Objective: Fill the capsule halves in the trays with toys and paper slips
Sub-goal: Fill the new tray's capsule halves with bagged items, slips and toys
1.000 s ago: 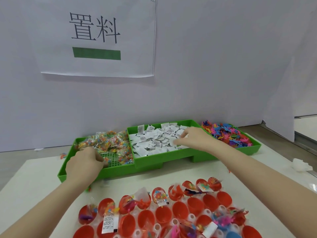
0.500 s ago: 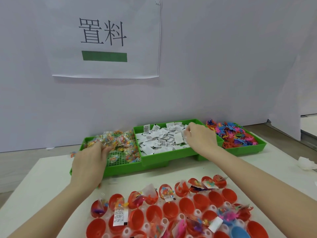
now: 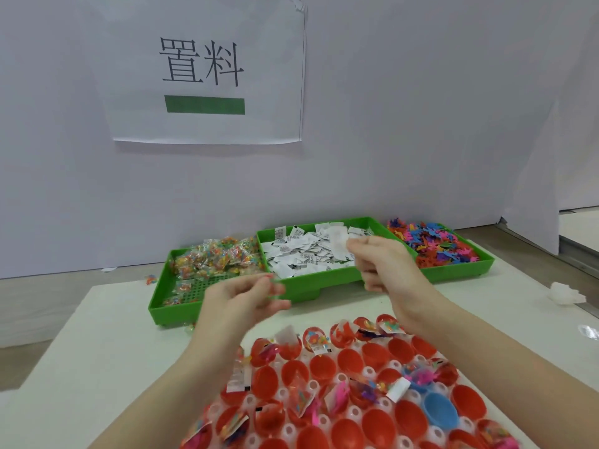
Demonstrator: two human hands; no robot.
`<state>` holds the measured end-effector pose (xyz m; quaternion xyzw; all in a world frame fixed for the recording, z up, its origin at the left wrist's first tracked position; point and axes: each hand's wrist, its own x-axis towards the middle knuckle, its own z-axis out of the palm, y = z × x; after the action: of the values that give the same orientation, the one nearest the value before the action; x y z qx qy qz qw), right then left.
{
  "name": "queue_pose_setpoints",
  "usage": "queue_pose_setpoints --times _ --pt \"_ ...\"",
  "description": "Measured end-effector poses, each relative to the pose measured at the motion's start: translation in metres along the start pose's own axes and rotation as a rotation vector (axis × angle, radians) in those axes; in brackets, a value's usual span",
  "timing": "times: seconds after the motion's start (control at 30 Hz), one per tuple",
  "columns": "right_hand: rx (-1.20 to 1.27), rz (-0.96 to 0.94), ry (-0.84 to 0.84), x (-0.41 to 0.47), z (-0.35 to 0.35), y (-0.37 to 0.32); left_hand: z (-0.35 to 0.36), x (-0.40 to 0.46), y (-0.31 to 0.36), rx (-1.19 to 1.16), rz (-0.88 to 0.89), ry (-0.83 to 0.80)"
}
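While the red capsule halves (image 3: 353, 364) sit in their clear tray (image 3: 366, 372) at lower centre, some already stuffed, my right hand (image 3: 385, 264) hangs above them at centre right, pinching a white paper slip (image 3: 338, 243) between thumb and fingertips. Left of it, my left hand (image 3: 241, 298) is blurred, fingers curled; whether it holds a toy packet I cannot tell. Behind my hands, mid-frame, three green trays hold bagged toys (image 3: 215, 256), a slip pile (image 3: 304, 252) and loose coloured figures (image 3: 434, 244). One blue half (image 3: 439, 413) lies at lower right. A printed sign (image 3: 207, 69) hangs at upper left.
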<state>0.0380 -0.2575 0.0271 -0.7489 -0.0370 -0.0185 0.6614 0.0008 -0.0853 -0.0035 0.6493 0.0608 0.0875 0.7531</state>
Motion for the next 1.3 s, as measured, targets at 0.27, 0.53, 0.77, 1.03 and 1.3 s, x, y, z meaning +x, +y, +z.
queue_pose_setpoints --times 0.27,0.53,0.77,1.03,1.3 --pt "-0.092 -0.247 -0.039 -0.110 0.000 0.000 0.028 -0.091 0.015 -0.211 -0.041 -0.037" --pt "-0.176 -0.257 0.027 -0.157 0.001 0.011 0.039 -0.144 0.017 -0.308 -0.087 -0.079" --pt "-0.201 -0.178 -0.121 -0.162 -0.016 0.000 0.038 -0.155 0.018 -0.050 0.115 -0.219" --pt "0.126 -0.028 -0.235 -0.165 -0.041 -0.004 0.030 -0.163 0.011 -0.099 -0.100 -0.280" --pt "0.404 -0.018 -0.256 -0.182 -0.046 -0.005 0.037 -0.175 0.010 -0.063 -0.083 -0.169"
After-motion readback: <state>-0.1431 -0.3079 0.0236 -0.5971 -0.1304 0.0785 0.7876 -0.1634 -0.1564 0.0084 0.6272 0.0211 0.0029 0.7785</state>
